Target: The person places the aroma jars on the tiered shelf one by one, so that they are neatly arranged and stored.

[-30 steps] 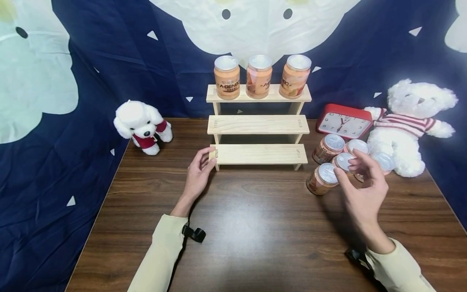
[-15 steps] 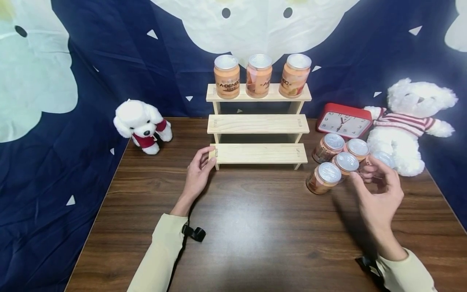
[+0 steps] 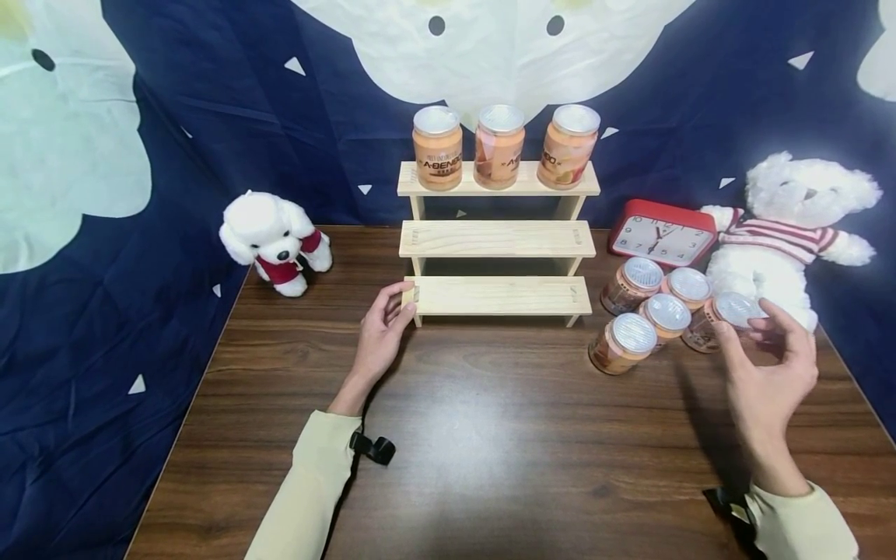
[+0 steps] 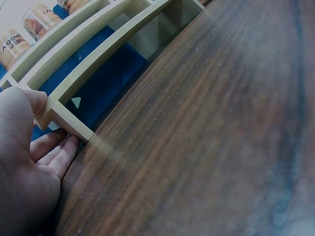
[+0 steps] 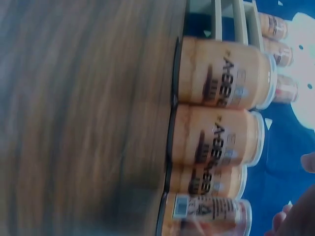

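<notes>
My left hand [image 3: 378, 334] grips the left end of the lowest board of a three-tier wooden step shelf [image 3: 500, 295]; thumb and fingers in the left wrist view [image 4: 29, 162] lie on either side of its corner. At the right, my right hand [image 3: 773, 381] hovers at the rightmost jar [image 3: 703, 330], fingers spread and bent with a gap between thumb and fingertips. In the right wrist view that hand [image 5: 300, 211] shows partly, apart from the jars [image 5: 216, 135]. Several orange jars with silver lids are grouped there, including a front jar [image 3: 619, 354].
Three matching jars, the middle one [image 3: 498, 155] among them, stand on the top board. A red clock [image 3: 661, 233] and white teddy bear [image 3: 759, 264] sit behind the grouped jars. A plush dog [image 3: 276, 233] sits left on the brown table [image 3: 462, 435].
My right hand has moved rightward, across the group of jars to the rightmost one, carrying nothing. The left hand stays on the shelf end, and the jars have not moved.
</notes>
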`<state>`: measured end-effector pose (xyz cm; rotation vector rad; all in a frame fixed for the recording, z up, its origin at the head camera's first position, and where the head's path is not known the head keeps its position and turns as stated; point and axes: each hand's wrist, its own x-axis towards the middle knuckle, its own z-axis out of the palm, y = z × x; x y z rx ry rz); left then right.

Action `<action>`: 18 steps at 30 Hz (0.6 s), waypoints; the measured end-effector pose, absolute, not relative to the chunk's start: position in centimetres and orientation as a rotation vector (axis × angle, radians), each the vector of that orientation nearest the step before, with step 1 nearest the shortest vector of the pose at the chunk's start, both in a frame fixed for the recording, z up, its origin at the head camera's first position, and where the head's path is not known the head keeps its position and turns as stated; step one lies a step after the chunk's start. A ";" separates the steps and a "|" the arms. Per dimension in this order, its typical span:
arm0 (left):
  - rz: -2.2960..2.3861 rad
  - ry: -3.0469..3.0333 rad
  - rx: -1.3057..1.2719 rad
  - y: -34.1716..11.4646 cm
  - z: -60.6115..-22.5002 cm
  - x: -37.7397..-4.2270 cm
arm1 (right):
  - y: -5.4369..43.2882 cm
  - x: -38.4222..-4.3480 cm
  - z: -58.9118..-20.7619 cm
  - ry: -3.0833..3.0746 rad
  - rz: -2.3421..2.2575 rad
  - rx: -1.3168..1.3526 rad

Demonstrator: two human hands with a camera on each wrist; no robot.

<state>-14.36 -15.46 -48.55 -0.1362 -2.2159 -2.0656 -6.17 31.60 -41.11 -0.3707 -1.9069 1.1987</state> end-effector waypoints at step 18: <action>-2.066 -2.215 -0.129 -15.5 -48.6 -14.3 | 35.8 -7.1 -43.6 -2.137 1.104 -0.577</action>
